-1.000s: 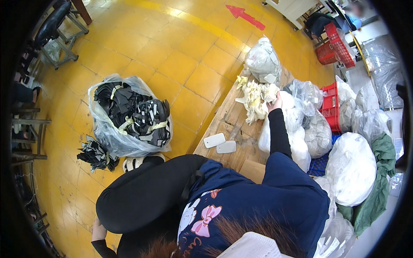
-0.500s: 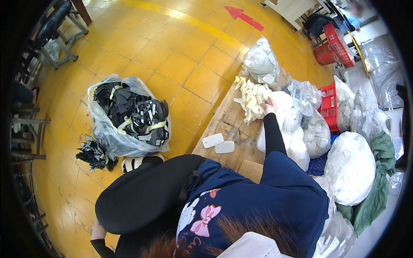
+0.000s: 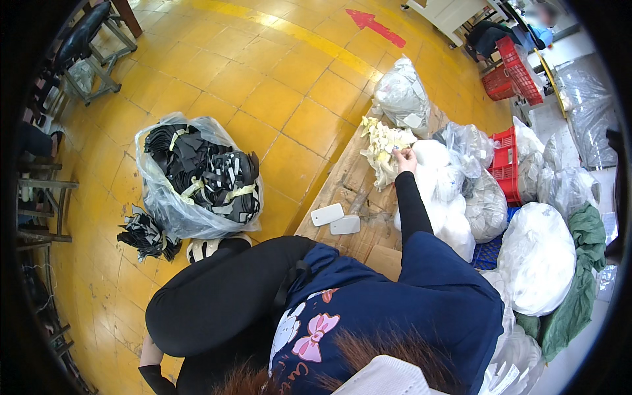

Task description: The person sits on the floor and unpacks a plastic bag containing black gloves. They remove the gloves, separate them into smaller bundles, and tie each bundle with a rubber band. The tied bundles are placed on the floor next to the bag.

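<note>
A loose heap of cream-yellow fabric strips lies on the wooden board to my right. At its right edge is my right hand, its fingers pinched together on the cream strips; how many they hold is too small to tell. My left hand is down beside my bent leg, its fingers hidden behind the knee. On the floor ahead of me, a clear plastic bag holds bundles of black fabric pieces tied with cream strips. Another black bundle lies just outside the bag, near my sandal.
Two white rounded tags lie on the wooden board. White stuffed plastic bags, a red crate and a green cloth crowd the right side. A tied bag stands at the board's far end. Stools line the left.
My right hand has drawn slightly left and toward me along the edge of the cream heap, and its fingers have curled in. My left hand stays put.
</note>
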The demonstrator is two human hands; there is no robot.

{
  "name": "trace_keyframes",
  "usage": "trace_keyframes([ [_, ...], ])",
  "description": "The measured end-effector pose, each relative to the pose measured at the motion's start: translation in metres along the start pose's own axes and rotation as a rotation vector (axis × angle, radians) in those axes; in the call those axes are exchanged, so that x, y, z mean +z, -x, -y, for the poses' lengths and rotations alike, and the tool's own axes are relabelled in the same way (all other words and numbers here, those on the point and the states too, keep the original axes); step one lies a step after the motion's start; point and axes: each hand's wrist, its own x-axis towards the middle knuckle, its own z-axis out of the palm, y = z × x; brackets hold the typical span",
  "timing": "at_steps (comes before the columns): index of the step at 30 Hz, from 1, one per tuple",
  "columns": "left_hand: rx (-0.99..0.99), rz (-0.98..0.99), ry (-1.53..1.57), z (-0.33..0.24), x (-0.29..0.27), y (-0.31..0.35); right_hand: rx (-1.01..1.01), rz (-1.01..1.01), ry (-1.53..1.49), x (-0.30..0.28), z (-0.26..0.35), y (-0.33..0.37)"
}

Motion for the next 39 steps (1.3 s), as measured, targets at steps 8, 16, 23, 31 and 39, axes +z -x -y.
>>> trace_keyframes([
  [8,-0.007,0.037,-0.050,0.016,-0.002,-0.003,0.106,-0.104,0.131,0.007,-0.002,-0.004],
  [16,0.042,0.039,-0.033,0.004,0.005,0.008,-0.568,-0.339,0.470,0.047,0.074,0.026],
  [23,-0.081,0.036,-0.110,-0.025,0.003,0.007,-0.716,0.401,0.132,0.171,0.193,0.119],
  [31,-0.079,-0.028,-0.122,-0.013,0.007,0.007,-1.271,1.132,-0.244,0.251,0.297,0.274],
  [39,-0.086,-0.060,-0.109,0.003,0.011,0.013,-1.244,1.375,-0.408,0.258,0.318,0.334],
])
